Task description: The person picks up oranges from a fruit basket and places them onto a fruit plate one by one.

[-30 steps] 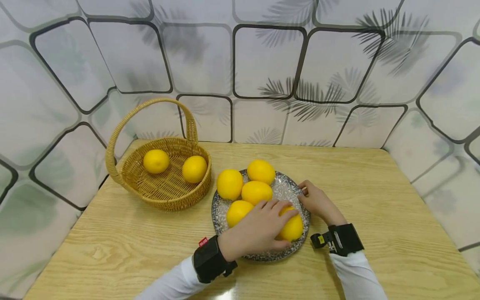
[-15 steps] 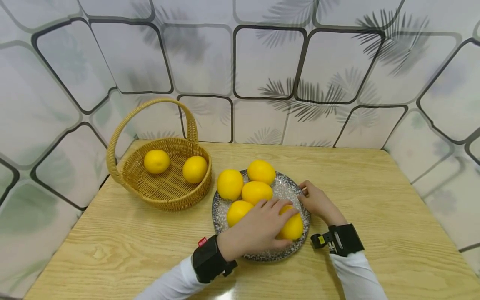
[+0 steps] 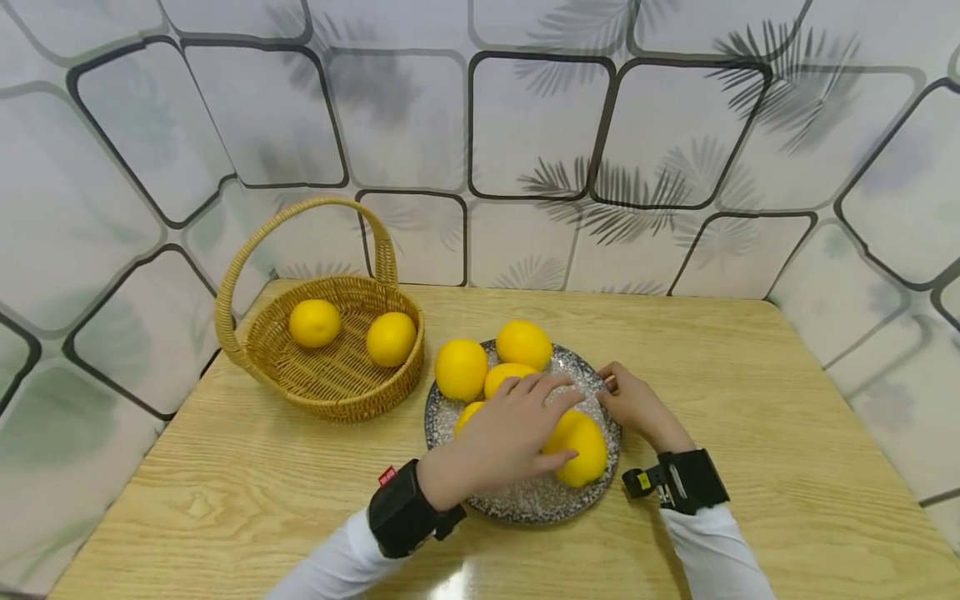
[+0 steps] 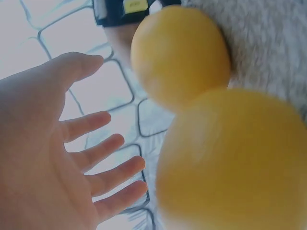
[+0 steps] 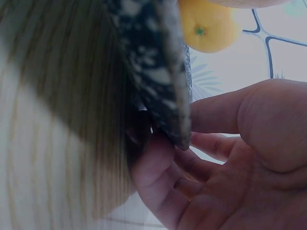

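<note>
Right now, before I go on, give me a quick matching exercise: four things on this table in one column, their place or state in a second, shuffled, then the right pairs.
Things:
1. left hand
2. right hand
3. wicker basket
4. speckled plate

Places or states:
A. holds two yellow fruits, left of the plate
B. grip on the plate's right rim
C. fingers straight, spread above the fruits
D. carries five yellow fruits, mid-table

Pairs: 1-C, 2-B, 3-A, 4-D
</note>
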